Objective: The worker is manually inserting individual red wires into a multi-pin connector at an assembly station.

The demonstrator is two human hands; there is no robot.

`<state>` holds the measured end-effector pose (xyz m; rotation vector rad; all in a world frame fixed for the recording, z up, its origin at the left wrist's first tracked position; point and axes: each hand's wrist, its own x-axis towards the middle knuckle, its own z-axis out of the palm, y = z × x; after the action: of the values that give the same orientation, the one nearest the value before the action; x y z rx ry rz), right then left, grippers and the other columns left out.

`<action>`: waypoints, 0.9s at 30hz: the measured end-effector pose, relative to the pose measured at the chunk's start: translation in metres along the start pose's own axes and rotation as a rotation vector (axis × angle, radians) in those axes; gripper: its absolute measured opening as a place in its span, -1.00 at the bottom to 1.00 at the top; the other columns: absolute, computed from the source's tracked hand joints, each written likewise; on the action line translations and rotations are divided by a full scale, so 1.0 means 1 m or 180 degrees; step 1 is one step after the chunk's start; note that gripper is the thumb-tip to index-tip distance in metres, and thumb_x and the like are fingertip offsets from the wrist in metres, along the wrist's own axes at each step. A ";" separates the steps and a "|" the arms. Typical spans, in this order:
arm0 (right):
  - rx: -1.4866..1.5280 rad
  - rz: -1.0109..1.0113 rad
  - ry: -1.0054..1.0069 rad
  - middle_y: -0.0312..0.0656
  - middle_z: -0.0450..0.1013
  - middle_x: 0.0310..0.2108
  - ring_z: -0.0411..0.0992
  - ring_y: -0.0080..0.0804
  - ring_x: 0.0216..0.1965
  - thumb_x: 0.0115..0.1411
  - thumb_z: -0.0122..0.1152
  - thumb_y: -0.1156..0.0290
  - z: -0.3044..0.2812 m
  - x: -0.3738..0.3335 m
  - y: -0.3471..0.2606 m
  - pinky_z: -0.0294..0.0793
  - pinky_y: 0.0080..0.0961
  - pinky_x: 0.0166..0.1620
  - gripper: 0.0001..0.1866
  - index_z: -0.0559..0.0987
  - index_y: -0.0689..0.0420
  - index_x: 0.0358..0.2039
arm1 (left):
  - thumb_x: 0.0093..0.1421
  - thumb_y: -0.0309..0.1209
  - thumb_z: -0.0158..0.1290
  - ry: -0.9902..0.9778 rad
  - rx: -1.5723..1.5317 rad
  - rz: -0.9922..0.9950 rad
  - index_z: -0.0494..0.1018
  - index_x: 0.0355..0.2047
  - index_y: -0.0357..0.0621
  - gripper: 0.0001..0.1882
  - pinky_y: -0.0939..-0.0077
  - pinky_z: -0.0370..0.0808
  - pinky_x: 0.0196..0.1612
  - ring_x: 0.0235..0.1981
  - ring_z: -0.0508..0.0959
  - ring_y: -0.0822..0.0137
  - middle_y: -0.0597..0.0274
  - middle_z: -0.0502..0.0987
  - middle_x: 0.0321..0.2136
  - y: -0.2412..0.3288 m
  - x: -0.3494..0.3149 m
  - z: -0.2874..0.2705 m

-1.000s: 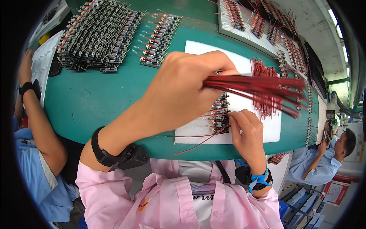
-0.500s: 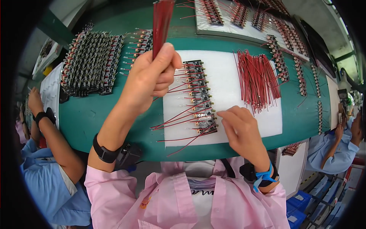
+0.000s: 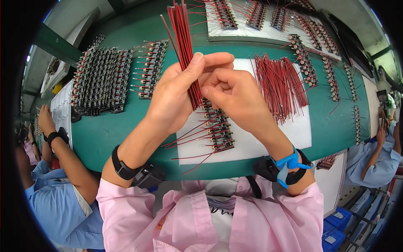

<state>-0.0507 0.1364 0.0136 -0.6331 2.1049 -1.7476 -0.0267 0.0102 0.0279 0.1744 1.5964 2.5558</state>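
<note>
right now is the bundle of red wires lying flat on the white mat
No, the bundle of red wires is held upright above the white mat in the left hand, with the right hand pinching at it.

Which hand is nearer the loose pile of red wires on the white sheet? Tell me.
Right. The right hand is just left of the loose pile of red wires; the left hand, gripping the wire bundle, sits farther left.

Bright, even overhead light across green table [image 3: 105, 134]; colours saturated. Soft, faint shadows on white sheet [image 3: 252, 143] beneath the hands. No harsh glare. Centre sharp. Strong fisheye bending: table edge curves, black vignette fills corners. Figures left and right of table stretched, slightly soft.
</note>
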 end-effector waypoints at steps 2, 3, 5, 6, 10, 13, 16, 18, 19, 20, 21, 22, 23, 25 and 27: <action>0.0140 0.0003 -0.0025 -0.33 0.31 -0.69 0.25 -0.71 -0.67 0.00 0.03 0.50 0.002 0.002 0.000 0.20 -0.75 -0.63 -0.89 0.40 0.29 -0.56 | 0.20 -0.18 -0.29 -0.0063 0.0074 -0.0026 0.29 -0.17 -0.38 -0.55 0.57 0.36 -0.26 -0.31 0.44 0.35 0.09 0.42 -0.34 -0.002 0.000 -0.006; 0.0193 0.0031 0.0020 -0.33 0.31 -0.69 0.24 -0.71 -0.68 0.00 0.03 0.50 0.002 0.002 -0.002 0.18 -0.76 -0.64 -0.90 0.40 0.28 -0.55 | 0.19 -0.17 -0.29 -0.0134 0.0145 -0.0059 0.29 -0.16 -0.38 -0.53 0.57 0.36 -0.25 -0.31 0.43 0.36 0.09 0.42 -0.33 -0.003 0.000 -0.009; 0.0294 0.0088 0.0115 -0.33 0.31 -0.70 0.22 -0.72 -0.70 0.01 0.03 0.49 0.004 0.003 -0.005 0.15 -0.78 -0.68 -0.90 0.41 0.26 -0.55 | 0.19 -0.15 -0.29 -0.0205 0.0210 -0.0086 0.28 -0.15 -0.38 -0.52 0.57 0.36 -0.25 -0.30 0.43 0.36 0.08 0.41 -0.32 -0.004 0.000 -0.012; 0.0285 0.0087 0.0114 -0.33 0.31 -0.70 0.22 -0.72 -0.70 0.01 0.03 0.49 0.005 0.004 -0.004 0.15 -0.78 -0.68 -0.90 0.41 0.26 -0.55 | 0.19 -0.15 -0.30 -0.0058 0.0222 -0.0017 0.28 -0.15 -0.38 -0.52 0.57 0.36 -0.27 -0.34 0.43 0.37 0.09 0.42 -0.33 -0.005 0.002 -0.010; 0.0135 -0.0032 -0.0026 -0.32 0.31 -0.71 0.20 -0.73 -0.72 0.01 0.02 0.48 0.010 0.009 0.000 0.11 -0.80 -0.72 -0.91 0.40 0.25 -0.53 | 0.19 -0.13 -0.30 0.0139 0.0199 0.0143 0.29 -0.15 -0.38 -0.50 0.56 0.37 -0.35 -0.44 0.43 0.41 0.10 0.43 -0.38 -0.006 0.002 -0.012; 0.0199 -0.0089 -0.0128 -0.29 0.32 -0.72 0.21 -0.72 -0.75 0.02 0.02 0.48 0.004 0.006 -0.007 0.09 -0.82 -0.74 -0.90 0.40 0.25 -0.54 | 0.19 -0.12 -0.30 -0.0111 0.0113 0.0161 0.29 -0.16 -0.39 -0.50 0.56 0.38 -0.39 -0.50 0.42 0.42 0.11 0.44 -0.40 -0.005 0.002 -0.018; 0.0483 0.0125 -0.0171 -0.25 0.34 -0.71 0.22 -0.68 -0.77 0.02 0.02 0.47 -0.002 0.005 -0.017 0.11 -0.81 -0.75 -0.89 0.39 0.26 -0.54 | 0.19 -0.12 -0.31 0.0037 -0.0227 0.0117 0.32 -0.19 -0.40 -0.49 0.56 0.39 -0.42 -0.50 0.43 0.42 0.10 0.44 -0.41 -0.003 -0.002 -0.019; 0.0604 0.0236 -0.0201 -0.23 0.35 -0.71 0.23 -0.67 -0.78 0.03 0.02 0.47 -0.005 0.001 -0.019 0.12 -0.81 -0.75 -0.88 0.38 0.26 -0.55 | 0.19 -0.14 -0.29 0.0215 0.0025 0.0274 0.34 -0.23 -0.39 -0.52 0.57 0.38 -0.44 -0.52 0.42 0.44 0.14 0.43 -0.45 -0.006 -0.001 -0.024; 0.0681 0.0245 -0.0135 -0.21 0.36 -0.70 0.24 -0.64 -0.78 0.03 0.01 0.47 -0.006 0.000 -0.018 0.15 -0.80 -0.74 -0.88 0.38 0.27 -0.54 | 0.19 -0.16 -0.27 0.0384 0.0295 0.0407 0.35 -0.26 -0.38 -0.55 0.59 0.36 -0.46 -0.54 0.40 0.46 0.18 0.43 -0.49 -0.008 0.000 -0.028; 0.0758 0.0254 -0.0071 -0.19 0.36 -0.69 0.25 -0.61 -0.79 0.04 0.01 0.47 -0.007 -0.002 -0.017 0.17 -0.79 -0.74 -0.88 0.38 0.27 -0.53 | 0.19 -0.19 -0.26 0.0556 0.0565 0.0538 0.37 -0.30 -0.37 -0.58 0.60 0.35 -0.49 -0.57 0.38 0.48 0.21 0.42 -0.53 -0.008 -0.001 -0.031; 0.0834 0.0262 -0.0008 -0.17 0.37 -0.68 0.26 -0.59 -0.79 0.04 0.00 0.48 -0.008 -0.004 -0.016 0.19 -0.78 -0.74 -0.88 0.37 0.28 -0.53 | 0.19 -0.19 -0.26 0.0580 0.0548 0.0558 0.37 -0.30 -0.37 -0.58 0.60 0.35 -0.49 -0.57 0.38 0.48 0.21 0.42 -0.53 -0.006 -0.003 -0.033; 0.0816 0.0258 -0.0026 -0.17 0.37 -0.68 0.26 -0.59 -0.79 0.04 0.00 0.48 -0.010 -0.005 -0.014 0.19 -0.78 -0.74 -0.88 0.37 0.28 -0.53 | 0.17 -0.21 -0.22 0.0361 0.0951 0.0305 0.37 -0.33 -0.36 -0.61 0.64 0.31 -0.50 -0.58 0.34 0.53 0.26 0.40 -0.55 -0.002 -0.003 -0.034; 0.0911 0.0308 0.0079 -0.15 0.38 -0.67 0.27 -0.57 -0.79 0.04 0.00 0.48 -0.011 -0.007 -0.012 0.21 -0.76 -0.73 -0.88 0.37 0.29 -0.52 | 0.15 -0.23 -0.18 0.0140 0.1353 0.0049 0.37 -0.36 -0.35 -0.64 0.67 0.28 -0.51 -0.59 0.31 0.57 0.31 0.38 -0.56 0.002 -0.005 -0.034; 0.1101 0.0403 0.0293 -0.12 0.38 -0.65 0.29 -0.53 -0.78 0.04 -0.02 0.49 -0.013 -0.009 -0.007 0.25 -0.73 -0.71 -0.89 0.36 0.30 -0.49 | 0.13 -0.25 -0.13 -0.0067 0.1744 -0.0189 0.38 -0.40 -0.33 -0.68 0.71 0.24 -0.52 -0.60 0.27 0.61 0.36 0.36 -0.58 0.003 -0.005 -0.035; 0.1085 0.0403 0.0330 -0.11 0.38 -0.65 0.29 -0.52 -0.78 0.04 -0.02 0.50 -0.013 -0.012 -0.001 0.25 -0.72 -0.71 -0.89 0.36 0.30 -0.49 | 0.09 -0.32 -0.13 -0.0254 0.1852 -0.0144 0.36 -0.49 -0.32 -0.74 0.65 0.18 -0.60 -0.65 0.22 0.59 0.38 0.27 -0.68 -0.008 -0.006 -0.033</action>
<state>-0.0475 0.1538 0.0168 -0.3132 1.8009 -2.0366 -0.0254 -0.0166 0.0057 0.2817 2.2299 1.9532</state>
